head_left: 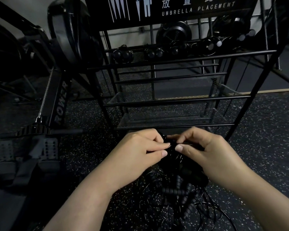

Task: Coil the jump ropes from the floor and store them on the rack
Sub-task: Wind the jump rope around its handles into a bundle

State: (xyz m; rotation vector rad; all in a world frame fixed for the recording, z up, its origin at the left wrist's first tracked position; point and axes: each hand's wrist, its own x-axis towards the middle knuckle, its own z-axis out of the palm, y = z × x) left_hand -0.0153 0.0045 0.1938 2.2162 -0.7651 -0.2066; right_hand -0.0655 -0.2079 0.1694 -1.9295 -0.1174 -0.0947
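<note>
Speckled rubber floor (pixel 265 147) beneath, both hands (pixel 172 147) pinch tangled black ribbed-handled jump ropes (pixel 173 190).

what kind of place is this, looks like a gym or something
Most likely a gym or fitness studio. The speckled rubber floor, a rowing machine marked "ROWER" on the left, and tangled jump ropes under both hands by a black metal rack all suggest it.

Matt black metal rack (pixel 173 101) (mesh shelves), speckled rubbery floor (pixel 265 130), glossy plastic-coated ropes (pixel 173 190).
</note>
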